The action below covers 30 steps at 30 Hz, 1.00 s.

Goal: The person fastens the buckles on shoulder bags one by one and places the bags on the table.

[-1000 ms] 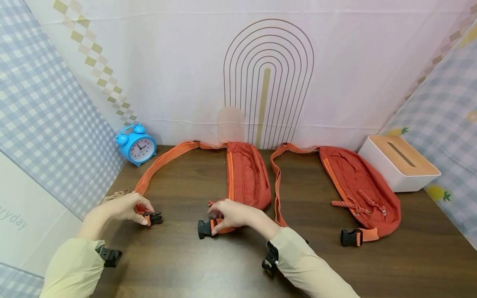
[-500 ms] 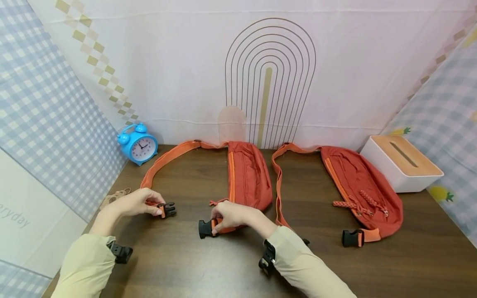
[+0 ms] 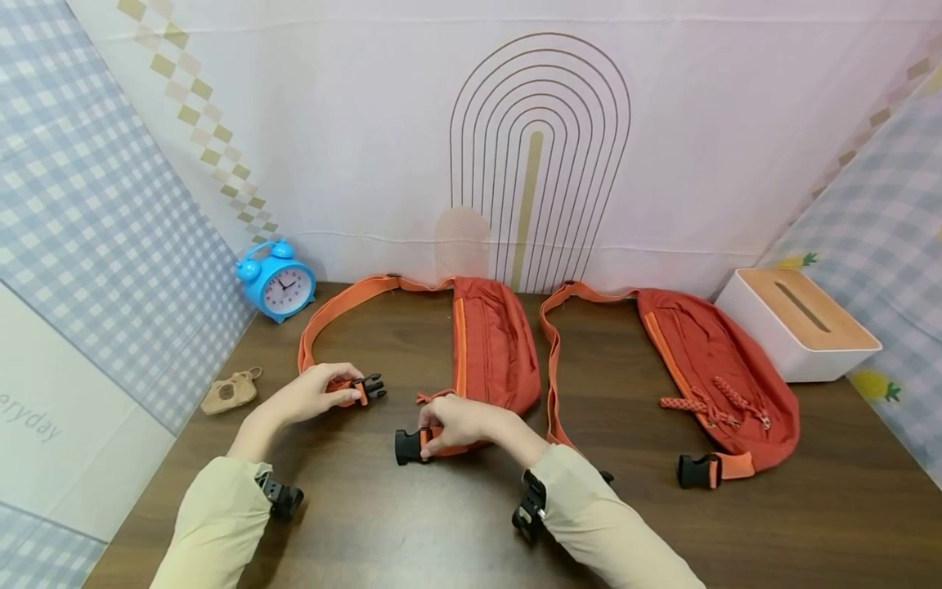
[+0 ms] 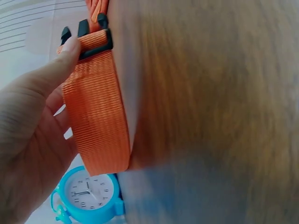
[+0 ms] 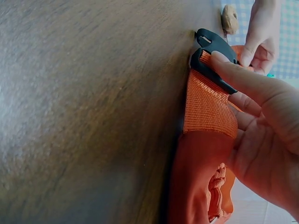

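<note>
A red waist bag [image 3: 495, 343] lies at the middle of the table, its orange strap [image 3: 331, 309] arching to the left. My left hand [image 3: 318, 394] pinches the black pronged buckle half [image 3: 373, 386] at that strap's end, thumb on the webbing in the left wrist view. The prongs point right. My right hand [image 3: 464, 424] pinches the black socket buckle half [image 3: 409, 447] by the bag's lower end, thumb over its orange webbing [image 5: 210, 107]. The two buckle halves are apart, the socket lower and to the right of the prongs. Some fingers are hidden behind the webbing.
A second red waist bag [image 3: 724, 368] lies at the right, its socket buckle [image 3: 697, 472] unfastened. Behind it stands a white tissue box [image 3: 798, 327] with a wooden lid. A blue alarm clock [image 3: 278, 282] stands at the back left, above a small tan item [image 3: 230, 393].
My left hand has moved right with the pronged buckle half, nearing the socket half. The tan item has come out from behind the left hand. My right hand has stayed almost in place.
</note>
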Available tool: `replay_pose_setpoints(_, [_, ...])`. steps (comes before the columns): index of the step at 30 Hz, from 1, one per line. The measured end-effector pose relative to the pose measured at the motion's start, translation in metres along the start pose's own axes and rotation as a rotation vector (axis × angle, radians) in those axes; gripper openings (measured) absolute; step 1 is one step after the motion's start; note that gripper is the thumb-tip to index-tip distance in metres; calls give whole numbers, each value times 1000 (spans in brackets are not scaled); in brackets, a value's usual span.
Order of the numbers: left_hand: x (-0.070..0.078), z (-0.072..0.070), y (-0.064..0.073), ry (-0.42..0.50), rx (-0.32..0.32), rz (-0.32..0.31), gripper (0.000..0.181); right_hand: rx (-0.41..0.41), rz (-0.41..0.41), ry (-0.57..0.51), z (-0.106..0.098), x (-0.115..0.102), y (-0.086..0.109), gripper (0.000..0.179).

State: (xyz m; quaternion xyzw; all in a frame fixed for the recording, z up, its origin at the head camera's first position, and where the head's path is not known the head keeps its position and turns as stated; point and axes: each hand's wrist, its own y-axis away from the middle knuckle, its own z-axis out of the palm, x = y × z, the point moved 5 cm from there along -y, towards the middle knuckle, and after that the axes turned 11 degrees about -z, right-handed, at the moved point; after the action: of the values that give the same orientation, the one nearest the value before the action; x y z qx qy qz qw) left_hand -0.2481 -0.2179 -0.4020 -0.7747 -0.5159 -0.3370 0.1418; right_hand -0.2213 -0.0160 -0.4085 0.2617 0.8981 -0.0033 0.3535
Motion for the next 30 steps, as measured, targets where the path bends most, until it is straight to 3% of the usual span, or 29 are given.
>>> replay_pose_setpoints(4, [0,0,-3,-21,73,-3,20,-7,-5,-10,0,0,0,13])
replay_pose_setpoints(14, [-3,1,-6,-8,128,-4,21,-22,-31,-65,1,-1,0,7])
replay_pose_setpoints(22, [0,-2,-7,-1,128,8,22,-15,-14,-115,-2,0,3,5])
replay_pose_setpoints(30, [1,-7,-9,67,64,-4,26,14,-34,-133,-4,0,3,6])
